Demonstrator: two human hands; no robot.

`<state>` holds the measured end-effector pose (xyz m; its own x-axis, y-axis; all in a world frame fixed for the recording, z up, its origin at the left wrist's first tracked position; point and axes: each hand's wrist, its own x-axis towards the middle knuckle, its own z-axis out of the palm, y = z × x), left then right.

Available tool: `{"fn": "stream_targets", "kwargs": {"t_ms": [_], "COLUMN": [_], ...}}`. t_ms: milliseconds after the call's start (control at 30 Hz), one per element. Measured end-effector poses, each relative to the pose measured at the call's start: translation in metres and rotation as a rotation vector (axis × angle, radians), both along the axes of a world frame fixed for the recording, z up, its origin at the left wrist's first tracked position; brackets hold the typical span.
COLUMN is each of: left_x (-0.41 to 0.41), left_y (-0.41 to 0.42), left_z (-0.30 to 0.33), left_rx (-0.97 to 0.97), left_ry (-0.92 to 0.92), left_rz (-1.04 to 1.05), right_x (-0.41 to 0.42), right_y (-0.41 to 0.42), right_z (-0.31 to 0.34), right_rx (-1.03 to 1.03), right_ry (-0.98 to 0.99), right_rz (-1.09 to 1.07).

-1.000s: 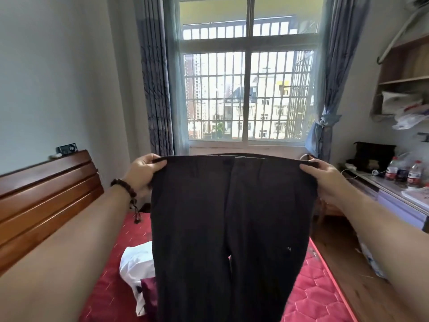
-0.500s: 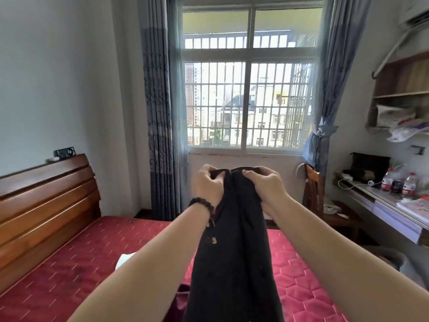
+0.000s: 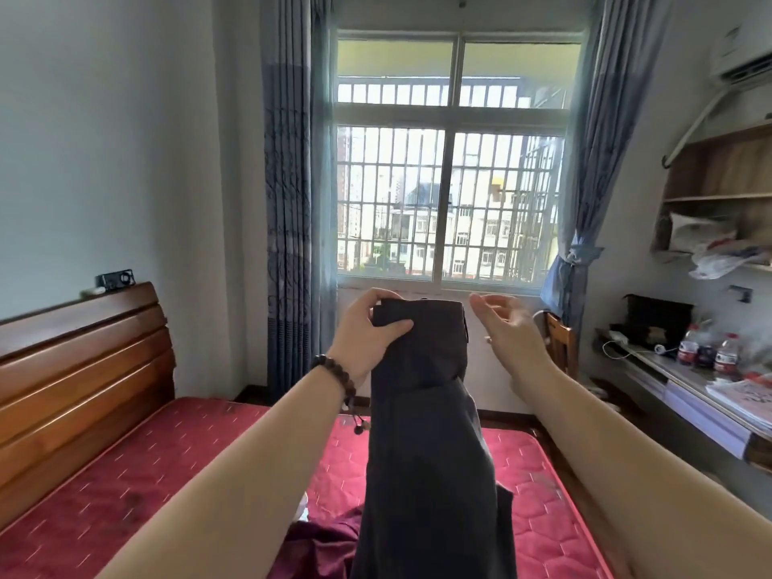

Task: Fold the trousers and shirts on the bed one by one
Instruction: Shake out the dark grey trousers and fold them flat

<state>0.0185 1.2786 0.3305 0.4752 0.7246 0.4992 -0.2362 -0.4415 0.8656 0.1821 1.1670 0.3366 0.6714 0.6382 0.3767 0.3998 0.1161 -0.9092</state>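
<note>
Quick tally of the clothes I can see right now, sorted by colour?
Dark grey: 1, the trousers, hanging doubled lengthwise from the left hand; the right hand is off them.
Maroon: 1, a garment on the bed at the bottom edge.
White: 1, a sliver of cloth behind the left forearm; kind unclear.
Total: 3

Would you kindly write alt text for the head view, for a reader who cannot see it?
A person's left hand holds dark trousers, folded lengthwise, up by the waistband over a red mattress. The right hand hovers open just beside them, before a barred window.
</note>
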Motion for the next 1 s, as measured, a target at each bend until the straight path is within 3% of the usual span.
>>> {"fn": "stream_targets", "kwargs": {"t_ms": [67,167,267,467,567,633,733,900,1000], "left_x": [-0.014,-0.032,-0.051,-0.100,-0.129,-0.145,-0.155,-0.173,-0.192], "left_y": [0.005,0.010,0.013,0.003,-0.014,-0.036,-0.087,-0.188,-0.243], "left_z": [0.013,0.029,0.038,0.034,0.020,0.006,-0.010,-0.015,-0.021], "left_rx": [-0.020,0.028,0.062,0.168,-0.008,-0.029,0.149,0.185,0.230], "left_ry": [-0.037,0.003,0.011,-0.045,-0.136,-0.003,0.187,-0.022,-0.043], "left_rz": [-0.098,-0.164,-0.139,0.113,-0.067,-0.121,0.000,0.098,0.155], "right_x": [0.011,0.013,-0.001,-0.049,-0.072,-0.087,-0.105,-0.130,-0.143], "right_y": [-0.002,0.002,0.003,-0.017,-0.045,-0.072,-0.121,-0.212,-0.261], "right_z": [-0.006,-0.023,-0.029,-0.012,0.001,0.006,0.002,-0.012,-0.014], "right_rx": [-0.085,-0.192,-0.123,0.184,0.256,0.298,0.329,0.327,0.261], "right_ry": [0.068,0.370,0.464,0.361,0.299,0.298,0.315,0.297,0.180], "right_rz": [0.024,0.395,0.560,0.449,0.431,0.420,0.431,0.458,0.448]}}
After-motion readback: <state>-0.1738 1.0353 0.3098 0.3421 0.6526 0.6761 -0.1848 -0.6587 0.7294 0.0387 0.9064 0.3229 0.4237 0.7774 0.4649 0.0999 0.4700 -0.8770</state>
